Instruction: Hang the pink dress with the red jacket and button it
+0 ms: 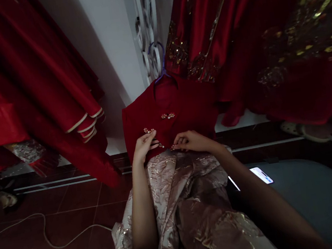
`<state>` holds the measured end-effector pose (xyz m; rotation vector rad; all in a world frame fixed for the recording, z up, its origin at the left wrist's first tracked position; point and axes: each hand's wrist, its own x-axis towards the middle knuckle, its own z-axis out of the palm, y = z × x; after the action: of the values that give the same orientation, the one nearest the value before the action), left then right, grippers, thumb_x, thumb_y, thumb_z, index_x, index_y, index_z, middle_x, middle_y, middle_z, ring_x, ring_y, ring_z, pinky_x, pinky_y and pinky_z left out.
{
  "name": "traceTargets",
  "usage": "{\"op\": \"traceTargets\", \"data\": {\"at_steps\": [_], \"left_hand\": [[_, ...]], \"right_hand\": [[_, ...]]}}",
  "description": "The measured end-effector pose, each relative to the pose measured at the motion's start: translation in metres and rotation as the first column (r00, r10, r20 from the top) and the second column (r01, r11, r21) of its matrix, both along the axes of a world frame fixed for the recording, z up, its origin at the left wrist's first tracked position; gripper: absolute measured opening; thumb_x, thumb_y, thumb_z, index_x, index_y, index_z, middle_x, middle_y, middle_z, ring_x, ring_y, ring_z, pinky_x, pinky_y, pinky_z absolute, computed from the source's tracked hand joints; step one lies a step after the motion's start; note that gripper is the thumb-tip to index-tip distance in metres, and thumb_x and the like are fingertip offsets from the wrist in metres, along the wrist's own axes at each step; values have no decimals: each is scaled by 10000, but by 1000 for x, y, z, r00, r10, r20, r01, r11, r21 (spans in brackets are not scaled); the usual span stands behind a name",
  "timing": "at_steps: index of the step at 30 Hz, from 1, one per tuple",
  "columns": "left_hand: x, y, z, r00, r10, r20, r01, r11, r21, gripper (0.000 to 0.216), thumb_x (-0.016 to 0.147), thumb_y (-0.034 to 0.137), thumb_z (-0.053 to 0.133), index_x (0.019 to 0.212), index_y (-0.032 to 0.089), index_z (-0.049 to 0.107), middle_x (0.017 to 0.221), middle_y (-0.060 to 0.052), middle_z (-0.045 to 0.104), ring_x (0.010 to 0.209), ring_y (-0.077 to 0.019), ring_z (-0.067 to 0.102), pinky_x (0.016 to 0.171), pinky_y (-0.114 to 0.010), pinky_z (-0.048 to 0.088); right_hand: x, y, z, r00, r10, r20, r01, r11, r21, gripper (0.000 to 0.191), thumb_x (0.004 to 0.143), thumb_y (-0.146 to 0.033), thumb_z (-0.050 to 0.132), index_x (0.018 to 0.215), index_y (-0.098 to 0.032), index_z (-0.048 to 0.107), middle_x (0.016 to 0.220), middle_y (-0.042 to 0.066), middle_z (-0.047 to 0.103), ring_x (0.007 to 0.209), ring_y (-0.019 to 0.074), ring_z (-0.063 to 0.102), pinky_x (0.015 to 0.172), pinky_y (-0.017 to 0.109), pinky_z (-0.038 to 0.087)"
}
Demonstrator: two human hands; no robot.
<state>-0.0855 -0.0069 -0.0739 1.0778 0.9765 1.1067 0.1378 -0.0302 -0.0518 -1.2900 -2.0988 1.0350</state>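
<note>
A red garment (189,100) hangs by its neck opening from a purple hanger (163,73) in front of me. One pair of beaded fasteners (167,116) sits below the neckline. My left hand (144,146) is closed on the garment's front, its fingertips beside a beaded fastener (147,130) and another small beaded piece (161,145). My right hand (194,141) pinches a matching beaded fastener (173,146) on the opposite front edge. The two hands are a short gap apart. Shiny pinkish brocade cloth (168,182) lies over my lap, below the garment.
Red clothes (51,66) hang at the left, and red garments with gold sequins (214,30) at the right. Behind stands a white scrollwork metal rack (147,27). A lit phone (261,175) lies on a grey seat (307,195). A white cable (48,233) crosses the tiled floor.
</note>
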Motion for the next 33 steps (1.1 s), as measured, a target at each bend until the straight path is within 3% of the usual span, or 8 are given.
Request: {"op": "traceTargets", "data": {"at_steps": [4,10,19,33], "left_hand": [[-7,3,1,950,56,307,-27,995,-96,223,773,290,650,905,110,643,980,-110,680,882,-168,662,859,-354,536],[-2,6,-5,906,139,399,-82,984,-157,148,767,151,646,900,87,653,956,-112,698,919,-165,664,952,-358,490],[-4,6,-4,934,118,336,-79,989,-126,158,745,206,675,869,108,677,893,-83,714,838,-128,675,922,-319,513],[-1,7,-7,967,185,176,-177,982,-61,158,693,229,693,789,103,690,900,-66,707,675,-69,628,817,-297,553]], "right_hand": [[10,0,6,999,42,-12,-43,995,-89,375,694,-477,652,881,-151,647,797,61,684,688,139,615,596,244,457],[12,0,9,998,60,19,-58,994,-90,385,690,-481,650,882,-148,642,822,71,690,718,143,621,633,249,455],[10,-2,8,997,73,31,-70,993,-91,327,695,-448,656,846,-158,643,791,62,694,691,142,619,628,255,458],[10,-10,20,992,97,77,-88,990,-114,340,705,-470,644,837,-157,650,779,52,695,696,141,624,628,242,445]]}}
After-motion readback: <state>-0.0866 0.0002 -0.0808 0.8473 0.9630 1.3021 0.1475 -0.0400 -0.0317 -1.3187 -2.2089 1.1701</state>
